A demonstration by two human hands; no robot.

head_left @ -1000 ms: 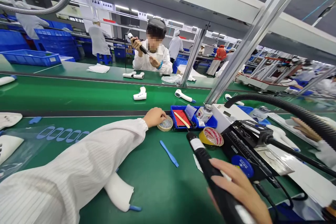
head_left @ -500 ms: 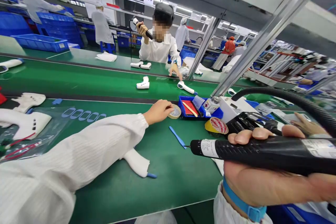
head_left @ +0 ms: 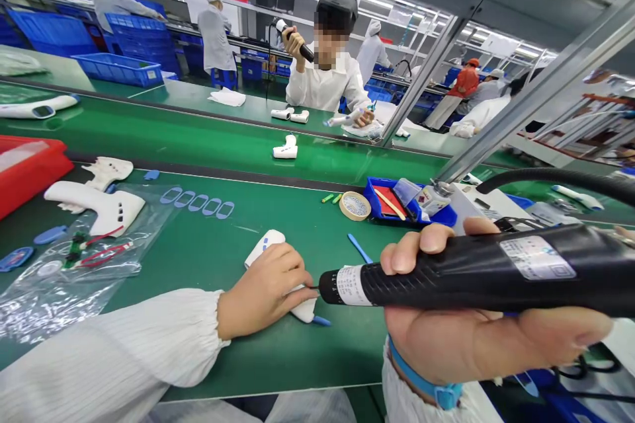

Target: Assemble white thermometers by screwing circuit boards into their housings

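Note:
My right hand (head_left: pixel 446 337) is wrapped round a black electric screwdriver (head_left: pixel 466 271), held level with its thin bit pointing left. My left hand (head_left: pixel 268 287) is over a white handheld thermometer housing (head_left: pixel 265 244) that lies on the green bench. Its thumb and forefinger are pinched together right at the bit's tip; what they hold, if anything, is too small to make out. The palm covers the housing's middle, while a blue tab (head_left: pixel 321 321) sticks out at its lower end. Beyond the hands is a tape ring (head_left: pixel 355 205) with small metal pieces inside it.
A blue pry stick (head_left: pixel 359 248) lies under the screwdriver's far side. Behind stands a blue tray (head_left: pixel 449 217) of tools and a bottle. At left are white gun-shaped shells (head_left: pixel 112 208), a plastic bag, blue oval frames and a red bin (head_left: pixel 30 172). A co-worker (head_left: pixel 327 82) sits across the conveyor.
My left hand has left the tape ring and come back towards me to the screwdriver tip over the housing. The screwdriver has moved left. The co-worker has lifted a white thermometer from the belt.

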